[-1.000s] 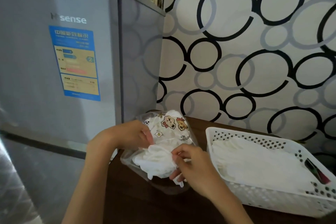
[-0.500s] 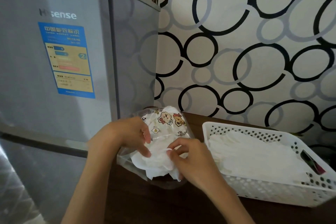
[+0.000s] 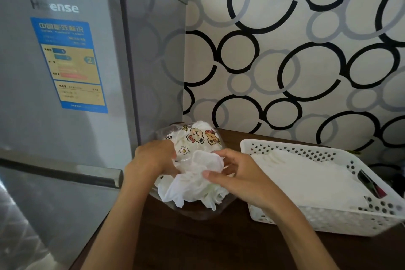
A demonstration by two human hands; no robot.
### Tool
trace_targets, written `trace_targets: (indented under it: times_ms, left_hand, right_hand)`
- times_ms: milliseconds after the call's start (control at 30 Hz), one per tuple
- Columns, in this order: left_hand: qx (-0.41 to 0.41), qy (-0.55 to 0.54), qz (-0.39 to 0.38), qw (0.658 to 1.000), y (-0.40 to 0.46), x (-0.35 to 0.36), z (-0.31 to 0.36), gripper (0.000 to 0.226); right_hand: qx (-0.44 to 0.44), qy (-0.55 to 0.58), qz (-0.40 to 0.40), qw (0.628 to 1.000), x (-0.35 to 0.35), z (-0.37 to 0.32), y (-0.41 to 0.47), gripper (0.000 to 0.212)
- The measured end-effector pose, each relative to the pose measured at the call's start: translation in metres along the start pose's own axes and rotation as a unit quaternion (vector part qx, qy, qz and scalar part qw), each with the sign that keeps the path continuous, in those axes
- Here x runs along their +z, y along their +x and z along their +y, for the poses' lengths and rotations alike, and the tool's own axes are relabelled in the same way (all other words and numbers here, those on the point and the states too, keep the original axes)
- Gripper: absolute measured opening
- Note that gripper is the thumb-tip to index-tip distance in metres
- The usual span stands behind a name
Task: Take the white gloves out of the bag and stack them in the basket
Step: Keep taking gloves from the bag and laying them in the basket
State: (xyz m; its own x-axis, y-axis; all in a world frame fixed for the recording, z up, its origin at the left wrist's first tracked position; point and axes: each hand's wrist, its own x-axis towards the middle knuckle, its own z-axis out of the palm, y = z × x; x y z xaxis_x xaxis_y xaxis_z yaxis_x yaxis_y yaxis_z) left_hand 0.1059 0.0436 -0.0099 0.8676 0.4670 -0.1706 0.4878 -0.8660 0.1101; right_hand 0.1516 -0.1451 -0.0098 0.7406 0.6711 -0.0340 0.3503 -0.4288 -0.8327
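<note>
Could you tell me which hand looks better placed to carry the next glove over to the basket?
Probably the right hand: it already pinches the white gloves at the bag mouth and is nearer the basket. The left hand holds the bag.

left hand [image 3: 153,156] fingertips: hidden | fridge label [image 3: 70,64]: blurred, perhaps unreadable
</note>
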Motion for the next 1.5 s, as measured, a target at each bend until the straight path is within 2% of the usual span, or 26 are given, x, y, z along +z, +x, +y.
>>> trace_targets:
  times_ms: [67,167,233,367,500,600,667,767,900,1000,1067,1167,1267,1400,1500]
  left_hand:
    - [0.016,-0.014,-0.004,1.000,-0.001,-0.001,-0.001,0.046]
    - [0.071,-0.097,-0.053,0.991,-0.011,-0.014,-0.010,0.041]
    - [0.105,-0.130,-0.087,0.982,-0.022,-0.027,-0.014,0.044]
    - [0.097,-0.076,-0.048,0.991,-0.021,-0.019,0.002,0.062]
    - [0.078,0.020,-0.002,0.997,-0.001,0.009,0.016,0.064]
    - [0.062,0.029,0.005,0.998,0.004,0.012,0.011,0.070]
    - [0.056,0.030,0.019,0.998,0.005,0.012,0.009,0.071]
    - [0.049,0.035,0.036,0.998,0.006,0.013,0.008,0.069]
    - [0.047,0.053,0.027,0.997,0.007,0.014,0.009,0.072]
    - [0.053,0.050,0.025,0.997,0.005,0.012,0.009,0.071]
    - [0.061,0.045,0.013,0.997,0.003,0.012,0.010,0.070]
    - [0.095,-0.011,-0.042,0.995,-0.001,0.005,0.006,0.073]
    - [0.174,-0.149,-0.105,0.968,-0.016,-0.014,0.000,0.084]
    - [0.268,-0.293,-0.008,0.918,-0.037,-0.026,0.034,0.081]
    - [0.289,-0.319,0.020,0.902,-0.031,-0.012,0.066,0.057]
  right_hand:
    - [-0.031,-0.090,0.048,0.994,0.010,0.002,-0.002,0.040]
    - [-0.054,-0.184,0.138,0.972,0.023,0.003,-0.001,0.023]
    - [-0.053,-0.187,0.169,0.966,0.026,0.005,0.002,0.021]
    - [-0.061,-0.184,0.183,0.964,0.026,0.007,0.005,0.020]
    - [-0.086,-0.113,0.179,0.974,0.012,0.007,0.003,0.015]
    - [-0.110,-0.079,0.148,0.980,-0.007,0.002,0.000,0.007]
    - [-0.121,-0.033,0.138,0.982,-0.018,0.000,0.000,0.014]
    - [-0.111,0.067,0.140,0.982,-0.033,-0.003,-0.003,0.014]
    - [-0.090,0.183,0.174,0.963,-0.049,-0.003,-0.009,0.017]
    - [-0.079,0.264,0.231,0.933,-0.060,-0.004,-0.010,0.013]
    - [-0.083,0.282,0.256,0.921,-0.066,-0.003,-0.012,0.014]
    - [-0.059,0.265,0.203,0.941,-0.067,-0.001,-0.013,0.016]
    - [-0.032,0.262,0.156,0.952,-0.065,0.002,-0.011,0.014]
    - [-0.035,0.237,0.128,0.962,-0.062,-0.001,-0.013,0.014]
    - [-0.042,0.195,0.171,0.965,-0.070,-0.001,-0.017,0.013]
